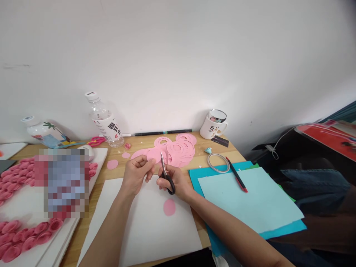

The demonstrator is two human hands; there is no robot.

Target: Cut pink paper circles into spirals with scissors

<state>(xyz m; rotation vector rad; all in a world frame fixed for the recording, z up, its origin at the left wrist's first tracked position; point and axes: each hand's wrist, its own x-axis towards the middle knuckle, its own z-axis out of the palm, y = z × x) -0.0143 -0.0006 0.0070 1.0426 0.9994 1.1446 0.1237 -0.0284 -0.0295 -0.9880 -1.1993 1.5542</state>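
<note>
Right hand (176, 181) curls closed around black-handled scissors (170, 186), blades at the edge of a pink paper piece (154, 154). Left hand (136, 171) pinches that piece between thumb and fingers, over the table's middle. Cutting looks partway on this piece, by my judgement. Just beyond, a heap of pink rings (182, 148) appears to be cut already. Nearer the body, 1 pink disc (169, 207) lies on a white sheet (155, 237). Farther left, rolled pink flowers (30, 243) look finished; cannot tell how many pieces remain.
</note>
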